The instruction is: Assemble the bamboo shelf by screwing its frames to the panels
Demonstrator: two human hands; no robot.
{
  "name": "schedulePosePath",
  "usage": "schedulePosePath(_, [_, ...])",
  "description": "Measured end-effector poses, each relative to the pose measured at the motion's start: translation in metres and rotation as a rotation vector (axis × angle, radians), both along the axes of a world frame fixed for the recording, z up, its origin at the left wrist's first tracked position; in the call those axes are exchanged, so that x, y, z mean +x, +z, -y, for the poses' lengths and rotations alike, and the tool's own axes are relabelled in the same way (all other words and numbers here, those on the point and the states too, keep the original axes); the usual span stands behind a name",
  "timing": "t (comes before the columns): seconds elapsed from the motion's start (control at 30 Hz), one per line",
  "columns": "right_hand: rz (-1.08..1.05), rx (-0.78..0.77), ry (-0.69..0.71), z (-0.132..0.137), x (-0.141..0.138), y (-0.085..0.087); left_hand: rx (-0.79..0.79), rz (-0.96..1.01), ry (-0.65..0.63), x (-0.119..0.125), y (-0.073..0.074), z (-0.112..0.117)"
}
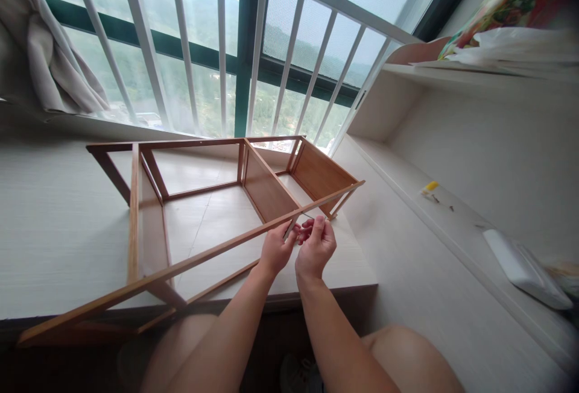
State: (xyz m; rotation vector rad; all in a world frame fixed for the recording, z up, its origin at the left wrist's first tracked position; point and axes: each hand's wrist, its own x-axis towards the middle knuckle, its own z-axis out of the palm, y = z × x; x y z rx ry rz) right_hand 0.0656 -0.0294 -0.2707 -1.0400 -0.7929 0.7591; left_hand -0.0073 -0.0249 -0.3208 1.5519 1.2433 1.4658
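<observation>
A brown wooden shelf frame [217, 250] lies on its side on the pale window ledge, with several panels set across it. My left hand [277, 249] closes around a short crosspiece just under the near rail, beside the middle panel [270, 183]. Close on its right, my right hand [315, 248] pinches a thin metal rod [308, 216], which looks like a hex key. The rod's tip meets the rail where the middle panel joins it. Fingers partly hide the rod's other end.
White bars [221, 49] stand before the window behind the frame. A grey curtain [58, 49] hangs at the left. On the right shelf lie a small yellow-topped packet [430, 187], screws [435, 199] and a white device [520, 266]. My knees are below the ledge's front edge.
</observation>
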Motion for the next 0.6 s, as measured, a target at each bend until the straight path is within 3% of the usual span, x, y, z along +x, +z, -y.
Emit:
schedulePosePath(0.17, [0.148,-0.007,-0.027,0.007,0.002,-0.009,-0.002,0.009,-0.028,-0.001,-0.002,0.0])
schedulePosePath(0.3, [0.317,-0.007,0.054,0.01,0.011,-0.01,-0.022,0.006,-0.053,-0.002,-0.002,0.0])
schedulePosePath(0.6, [0.884,-0.029,0.357,0.007,0.05,0.015,-0.016,0.034,-0.048,-0.002,0.003,0.002])
